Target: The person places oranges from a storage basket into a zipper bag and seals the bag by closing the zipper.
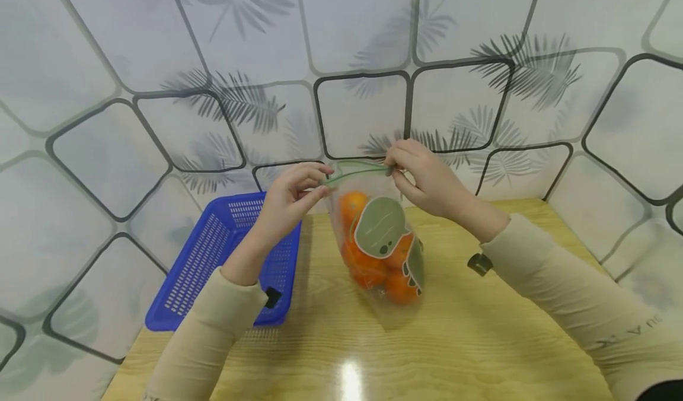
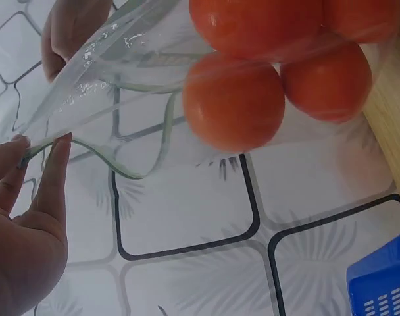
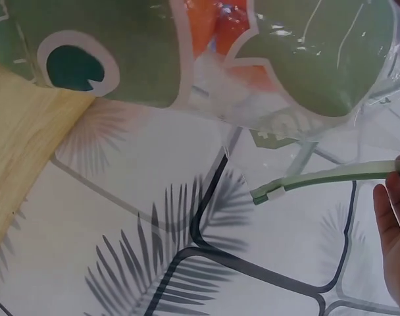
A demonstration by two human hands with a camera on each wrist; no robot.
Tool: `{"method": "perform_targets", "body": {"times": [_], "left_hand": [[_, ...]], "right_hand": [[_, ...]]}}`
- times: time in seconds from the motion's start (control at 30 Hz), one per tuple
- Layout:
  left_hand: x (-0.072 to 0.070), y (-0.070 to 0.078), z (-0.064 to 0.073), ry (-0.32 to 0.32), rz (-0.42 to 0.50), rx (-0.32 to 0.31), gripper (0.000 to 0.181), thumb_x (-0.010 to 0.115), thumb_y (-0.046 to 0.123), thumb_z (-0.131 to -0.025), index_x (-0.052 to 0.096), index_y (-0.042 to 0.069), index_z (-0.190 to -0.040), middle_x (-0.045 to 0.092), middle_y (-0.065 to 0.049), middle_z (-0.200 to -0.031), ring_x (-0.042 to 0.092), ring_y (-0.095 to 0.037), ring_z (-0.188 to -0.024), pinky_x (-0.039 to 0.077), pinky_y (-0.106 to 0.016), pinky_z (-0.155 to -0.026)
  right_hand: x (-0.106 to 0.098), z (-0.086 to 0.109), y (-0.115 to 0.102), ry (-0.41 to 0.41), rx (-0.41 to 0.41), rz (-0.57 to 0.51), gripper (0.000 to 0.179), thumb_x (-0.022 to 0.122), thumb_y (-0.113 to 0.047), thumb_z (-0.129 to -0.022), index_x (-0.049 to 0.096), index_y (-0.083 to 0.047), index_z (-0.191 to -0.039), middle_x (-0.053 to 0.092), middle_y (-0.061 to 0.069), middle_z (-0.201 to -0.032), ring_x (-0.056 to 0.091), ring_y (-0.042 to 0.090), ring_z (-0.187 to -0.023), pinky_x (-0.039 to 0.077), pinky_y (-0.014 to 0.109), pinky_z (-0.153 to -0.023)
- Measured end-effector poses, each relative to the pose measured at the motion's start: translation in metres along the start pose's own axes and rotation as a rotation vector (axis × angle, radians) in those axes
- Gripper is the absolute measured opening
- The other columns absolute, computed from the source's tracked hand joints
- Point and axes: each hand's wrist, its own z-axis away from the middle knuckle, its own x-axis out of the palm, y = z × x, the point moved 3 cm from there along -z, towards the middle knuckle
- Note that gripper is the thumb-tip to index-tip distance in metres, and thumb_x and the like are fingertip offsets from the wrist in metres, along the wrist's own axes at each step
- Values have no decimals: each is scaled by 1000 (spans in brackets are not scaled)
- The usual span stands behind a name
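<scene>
A clear zip bag (image 1: 341, 183) with green leaf-shaped prints and a green zip edge hangs upright over the table, its lower end at the wood. Several oranges (image 1: 368, 270) fill its lower part. My left hand (image 1: 290, 196) pinches the left end of the green edge between thumb and fingers, as the left wrist view also shows at the zip strip (image 2: 111, 162). Opposite it, my right hand (image 1: 427, 178) pinches the right end. In the right wrist view a small slider (image 3: 275, 193) sits near one end of the strip, apart from the fingers (image 3: 386, 214). Between the hands the mouth gapes slightly.
A blue plastic basket (image 1: 181, 270) with slotted walls stands on the left of the wooden table (image 1: 331, 341), partly behind my left forearm. A patterned wall covering (image 1: 363, 116) rises close behind the bag and along both sides.
</scene>
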Motion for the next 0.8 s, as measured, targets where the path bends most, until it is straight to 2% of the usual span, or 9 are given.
{"method": "perform_targets", "body": {"times": [0.07, 0.13, 0.23, 0.3, 0.37, 0.43, 0.57, 0.8], "left_hand": [[1, 2, 0, -6, 51, -10, 6, 62, -7, -102, 65, -12, -105, 67, -29, -131, 74, -2, -103, 62, -24, -89], [1, 3, -1, -13, 109, -18, 8, 62, -8, -102, 65, -14, -106, 70, -27, -125, 75, 2, -98, 63, -25, -90], [2, 4, 0, -24, 184, -22, 17, 65, 0, -103, 66, -15, -110, 76, -12, -115, 76, 0, -93, 64, -29, -91], [3, 5, -1, -35, 224, -18, 25, 68, 10, -103, 67, -14, -112, 77, 1, -109, 77, -3, -92, 64, -31, -91], [3, 5, -1, -47, 257, -9, 30, 70, 17, -101, 69, -11, -112, 77, 9, -102, 77, -5, -91, 64, -32, -90], [4, 5, -2, -61, 291, 0, 29, 72, 22, -100, 71, -5, -110, 78, 11, -101, 77, -6, -91, 65, -32, -90], [4, 9, -4, -87, 334, -2, 23, 72, 21, -100, 72, 0, -110, 79, 9, -98, 77, -7, -91, 65, -32, -89], [3, 14, -6, -105, 337, -9, 26, 70, 16, -102, 70, -8, -113, 80, 10, -99, 78, -8, -92, 65, -33, -90]], "right_hand": [[2, 2, 2, -4, 18, -1, 9, 56, 3, -98, 65, 1, -100, 64, 15, -101, 57, 27, -92, 49, 42, -86], [4, 5, 4, -9, 30, -4, 9, 57, 3, -98, 65, 0, -101, 64, 14, -100, 58, 26, -91, 50, 41, -84], [7, 9, 8, -10, 35, -8, 9, 58, 3, -97, 65, 1, -102, 64, 15, -101, 58, 28, -90, 50, 42, -83], [9, 12, 11, -6, 37, -12, 11, 58, 4, -96, 66, 2, -103, 64, 16, -102, 57, 30, -90, 49, 44, -83], [10, 16, 15, -3, 46, -11, 13, 59, 5, -95, 66, 3, -105, 64, 17, -103, 56, 31, -90, 48, 44, -84], [12, 20, 20, -7, 73, -12, 16, 59, 6, -93, 67, 3, -107, 64, 18, -105, 54, 31, -90, 46, 45, -84], [15, 30, 31, -26, 160, -8, 16, 63, 5, -94, 68, 4, -110, 62, 19, -106, 52, 29, -89, 45, 44, -82], [19, 51, 47, 13, 263, -37, 9, 66, 5, -95, 68, 2, -103, 61, 19, -106, 54, 29, -89, 46, 41, -80]]}}
